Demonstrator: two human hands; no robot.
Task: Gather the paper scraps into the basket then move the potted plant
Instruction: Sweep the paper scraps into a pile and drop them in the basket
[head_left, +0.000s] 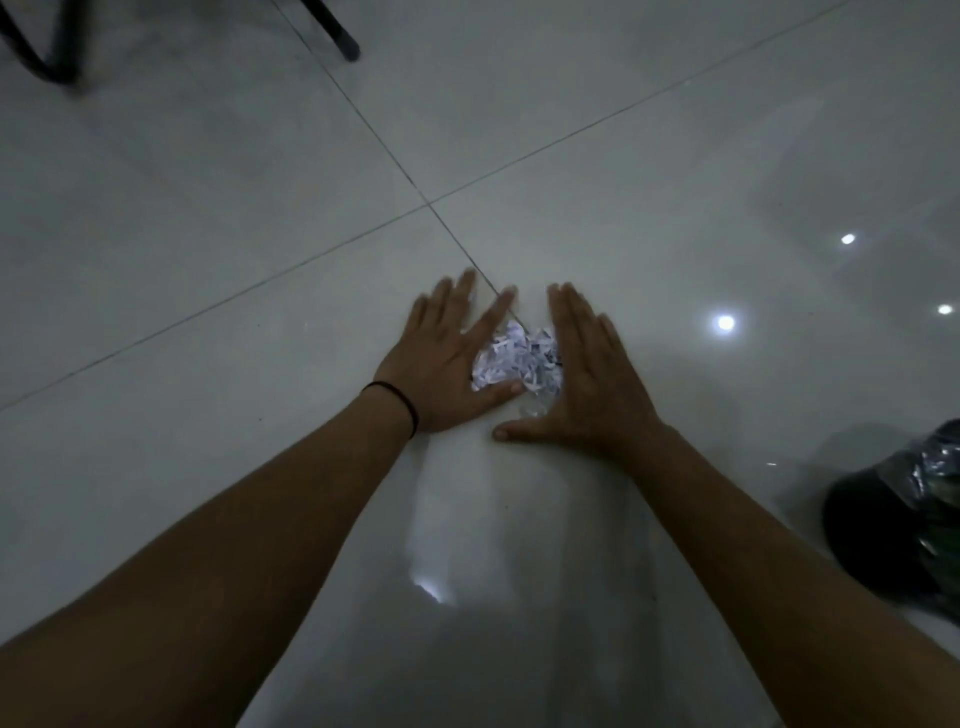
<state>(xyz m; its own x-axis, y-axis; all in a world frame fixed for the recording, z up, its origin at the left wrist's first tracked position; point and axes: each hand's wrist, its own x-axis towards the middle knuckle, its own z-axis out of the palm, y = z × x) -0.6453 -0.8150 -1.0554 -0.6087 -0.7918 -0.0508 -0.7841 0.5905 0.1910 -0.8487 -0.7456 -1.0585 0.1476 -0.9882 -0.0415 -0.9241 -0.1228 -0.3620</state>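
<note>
Your two forearms reach out from the near edge of the view over a pale, glossy tiled floor (208, 260). On your left wrist sits a thin dark band (402, 402).

Your left hand (447, 358) lies flat on the floor, fingers straight and spread, thumb stretched toward the right under the near side of the heap. Your right hand (592, 379) also lies flat, fingers straight and close together, thumb pointing left along the floor. The two hands angle toward each other like a funnel, with their fingertips apart at the far end.

Between them lies the pile of paper scraps (517, 361), white shreds bunched into one loose heap. It touches the inner edge of your left hand and your right hand's forefinger side; neither hand curls round it or pinches it.

Off to the right, near the right edge of the view and well apart from your hands, is a dark round object with crinkled shiny plastic (914, 514) in it; the blur keeps you from telling exactly what it is.

Beyond your fingertips, two grout lines (363, 117) cross on the floor just past the heap. Bright spots of reflected light (725, 322) show on the tiles to the right. At the far left corner stand black metal furniture legs (343, 36), blurred.
</note>
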